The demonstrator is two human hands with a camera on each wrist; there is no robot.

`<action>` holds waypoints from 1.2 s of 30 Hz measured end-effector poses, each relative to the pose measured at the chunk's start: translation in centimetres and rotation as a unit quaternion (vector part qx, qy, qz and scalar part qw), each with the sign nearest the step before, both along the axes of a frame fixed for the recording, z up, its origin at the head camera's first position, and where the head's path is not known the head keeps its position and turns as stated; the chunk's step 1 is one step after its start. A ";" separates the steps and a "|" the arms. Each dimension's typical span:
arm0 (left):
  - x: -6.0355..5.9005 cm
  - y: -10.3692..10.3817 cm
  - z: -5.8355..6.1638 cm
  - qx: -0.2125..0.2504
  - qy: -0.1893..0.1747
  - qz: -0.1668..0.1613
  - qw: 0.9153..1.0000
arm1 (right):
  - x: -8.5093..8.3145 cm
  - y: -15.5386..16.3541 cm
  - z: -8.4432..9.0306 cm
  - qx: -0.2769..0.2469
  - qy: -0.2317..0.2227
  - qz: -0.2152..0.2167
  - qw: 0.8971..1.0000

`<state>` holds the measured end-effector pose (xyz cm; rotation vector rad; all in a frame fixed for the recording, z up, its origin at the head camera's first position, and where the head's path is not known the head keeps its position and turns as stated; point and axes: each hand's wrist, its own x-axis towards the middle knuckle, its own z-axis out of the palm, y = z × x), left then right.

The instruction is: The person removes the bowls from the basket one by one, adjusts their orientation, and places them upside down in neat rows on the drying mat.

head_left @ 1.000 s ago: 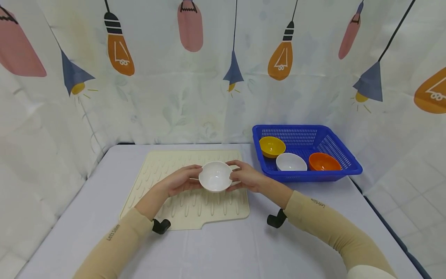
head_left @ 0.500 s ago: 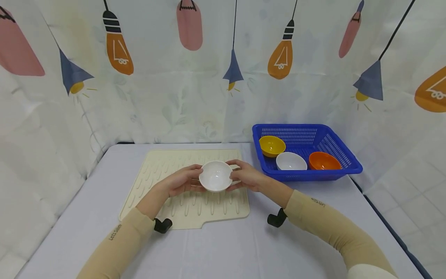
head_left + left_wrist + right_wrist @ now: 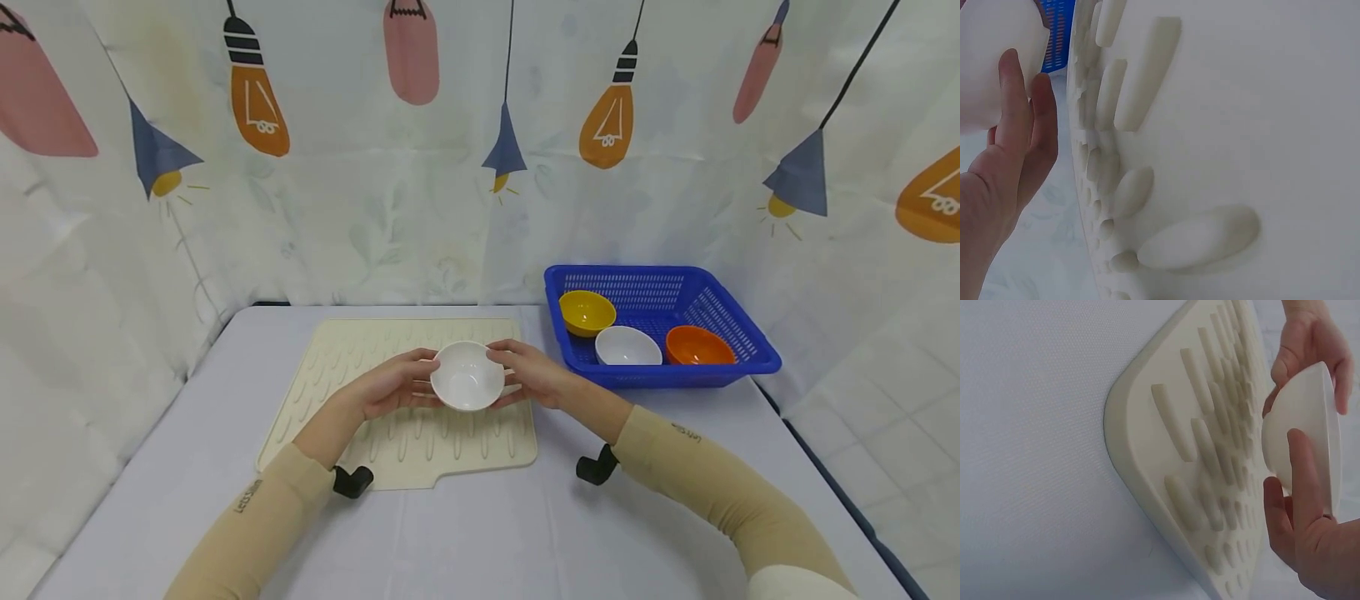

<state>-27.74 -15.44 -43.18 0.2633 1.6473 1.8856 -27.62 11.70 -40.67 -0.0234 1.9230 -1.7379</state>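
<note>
Held item: small white bowl (image 3: 467, 376), opening tilted toward the head camera; raised clear of the drying mat (image 3: 360, 392), as the right wrist view shows; above the mat's right half, at about 3 o'clock from the mat's centre.
Left hand: left hand (image 3: 390, 387) at 9 o'clock of the bowl; fingers (image 3: 1013, 106) lie straight and together along the bowl's outer wall; thumb over the rim on the far side; it grips the bowl from the left.
Right hand: right hand (image 3: 532, 377) at 3 o'clock of the bowl; fingers (image 3: 1305, 478) cup the underside, thumb rests at the rim; it holds the bowl from the right.
Drying mat: cream silicone, raised oval ribs in rows; lies flat on the table (image 3: 487, 533); a notch in its near edge.
Basket: blue perforated plastic basket (image 3: 738, 367) at 2 o'clock of the held bowl, well apart from it; stands just beside the mat's right edge.
Basket contents: yellow bowl (image 3: 587, 312) at the far left; second white bowl (image 3: 627, 347) in the middle near side; orange bowl (image 3: 699, 347) to its right; all three upright or slightly tilted.
Sleeves: tan sleeves (image 3: 247, 525) cover both forearms; black wrist mounts (image 3: 352, 481) sit under each wrist.
Backdrop: white curtain (image 3: 420, 208) printed with lamps and bulbs.
</note>
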 end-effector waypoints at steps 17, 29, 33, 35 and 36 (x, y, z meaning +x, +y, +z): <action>0.3 -0.2 0.6 -0.024 0.077 0.016 0.997 | 0.1 0.4 -0.4 -0.026 -0.018 0.008 0.999; 0.6 -0.4 0.9 -0.050 0.188 0.016 0.981 | 0.4 0.8 -0.4 -0.046 -0.029 0.026 0.998; 0.8 -0.4 1.0 -0.065 0.228 0.016 0.971 | 0.4 0.9 -0.5 -0.049 -0.034 0.027 0.998; 0.9 -0.5 1.0 -0.065 0.248 0.008 0.967 | 0.4 0.9 -0.5 -0.047 -0.036 0.025 0.998; 0.9 -0.5 0.9 -0.064 0.257 0.004 0.964 | 0.4 0.9 -0.6 -0.046 -0.037 0.026 0.998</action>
